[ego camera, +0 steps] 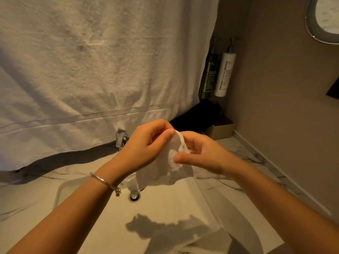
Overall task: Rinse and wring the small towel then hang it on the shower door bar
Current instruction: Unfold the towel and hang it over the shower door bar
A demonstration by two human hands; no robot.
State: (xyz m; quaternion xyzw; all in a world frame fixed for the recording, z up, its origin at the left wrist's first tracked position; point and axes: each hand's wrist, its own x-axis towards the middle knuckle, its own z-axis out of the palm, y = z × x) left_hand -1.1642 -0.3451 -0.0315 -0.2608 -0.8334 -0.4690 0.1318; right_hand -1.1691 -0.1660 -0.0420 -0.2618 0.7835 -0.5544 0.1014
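A small white towel [165,171] hangs over the sink basin [165,213], held up by both hands. My left hand [145,145] pinches its top edge with the fingers curled; a silver bracelet sits on that wrist. My right hand [203,153] grips the towel's right edge, thumb on the front. The lower part of the towel droops loose above the drain [134,196]. No shower door bar is in view.
A large white towel [95,66] hangs across the back and covers most of the wall, with the chrome tap [121,138] poking out under its hem. Two pump bottles [218,74] are mounted in the corner, above a small box [220,131] on the marble counter [247,162].
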